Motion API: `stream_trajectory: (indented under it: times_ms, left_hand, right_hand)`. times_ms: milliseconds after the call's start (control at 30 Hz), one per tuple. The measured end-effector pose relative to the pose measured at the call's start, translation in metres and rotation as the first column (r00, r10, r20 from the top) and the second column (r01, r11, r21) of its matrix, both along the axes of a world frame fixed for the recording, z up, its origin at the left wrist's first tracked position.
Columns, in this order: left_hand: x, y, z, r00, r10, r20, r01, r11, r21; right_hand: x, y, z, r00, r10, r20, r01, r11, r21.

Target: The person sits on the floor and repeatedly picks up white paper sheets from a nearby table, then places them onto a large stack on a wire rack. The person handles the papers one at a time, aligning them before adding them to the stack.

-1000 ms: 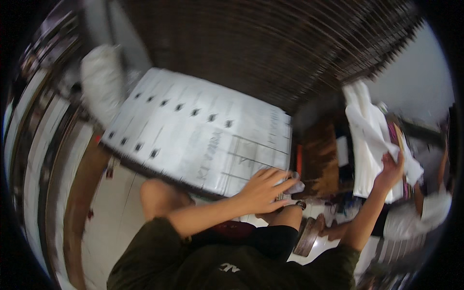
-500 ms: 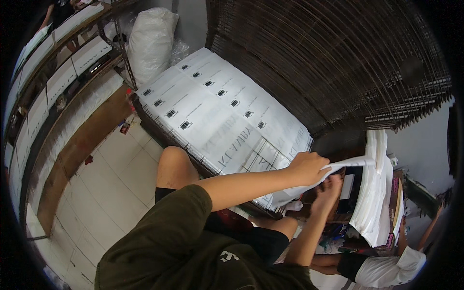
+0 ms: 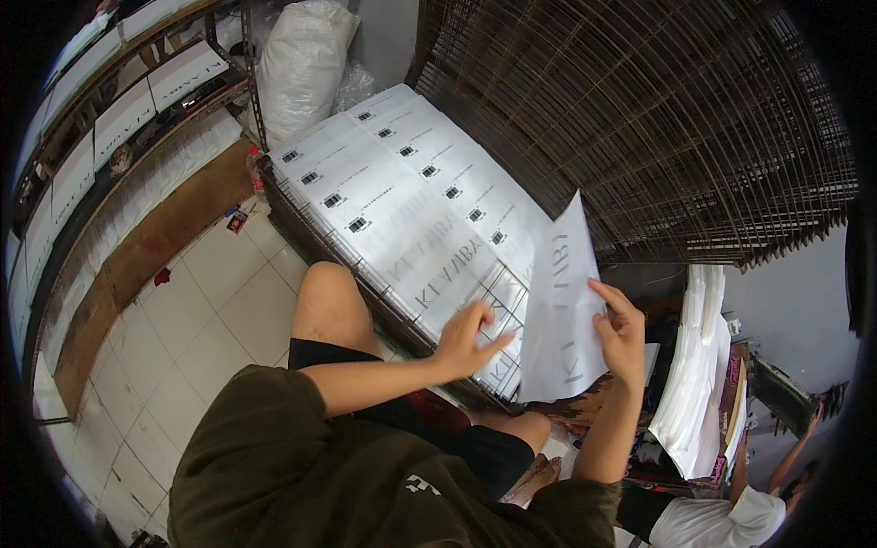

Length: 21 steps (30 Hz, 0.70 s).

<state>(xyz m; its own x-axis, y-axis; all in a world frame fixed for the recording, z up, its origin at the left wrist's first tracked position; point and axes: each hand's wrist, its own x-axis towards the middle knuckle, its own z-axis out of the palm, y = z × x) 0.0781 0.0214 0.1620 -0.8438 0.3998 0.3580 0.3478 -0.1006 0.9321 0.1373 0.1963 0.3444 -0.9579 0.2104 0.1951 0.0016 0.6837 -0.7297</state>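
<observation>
My right hand (image 3: 621,333) grips the right edge of a translucent white printed sheet (image 3: 559,315), thumb on one side and fingers on the other. The sheet stands tilted up above the near right end of a wire drying rack (image 3: 365,306). Overlapping printed sheets (image 3: 402,196) cover most of that rack. Over the rack's near edge, my left hand (image 3: 469,342) has its thumb and fingers apart with nothing between them. Bare wires (image 3: 504,285) show beside the held sheet.
Raised wire racks (image 3: 639,119) lean up behind. A thick stack of white sheets (image 3: 690,384) is at the right, with a person in a white shirt (image 3: 722,522) beyond. Shelves with printed white panels (image 3: 123,123) line the left, near a bulging white sack (image 3: 306,68).
My left hand has let go of the sheet and moved left over the rack. My right hand now grips the sheet, which has swung from the stack to above the rack.
</observation>
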Motion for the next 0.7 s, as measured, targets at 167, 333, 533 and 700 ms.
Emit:
stream_trajectory:
  times_ms: [167,333,533,700]
  left_hand:
    - [0.05,-0.043,-0.048,0.467,-0.884,0.025,0.833,0.43,-0.348]
    - [0.051,-0.018,-0.094,0.113,-0.92,0.375,0.733,-0.178,-0.656]
    - [0.039,-0.01,-0.141,0.138,-0.912,0.386,0.694,-0.189,-0.694]
    - [0.044,0.005,-0.136,0.123,-0.879,0.461,0.687,-0.26,-0.679]
  right_hand:
    - [-0.042,-0.039,0.036,0.919,0.262,0.293,-0.307,0.944,0.12]
    - [-0.06,-0.028,0.045,0.973,0.204,0.104,-0.192,0.975,-0.113]
    - [-0.054,0.042,-0.052,0.974,-0.21,-0.087,0.133,0.838,-0.53]
    - [-0.03,0.073,-0.243,0.922,-0.38,-0.071,0.253,0.734,-0.631]
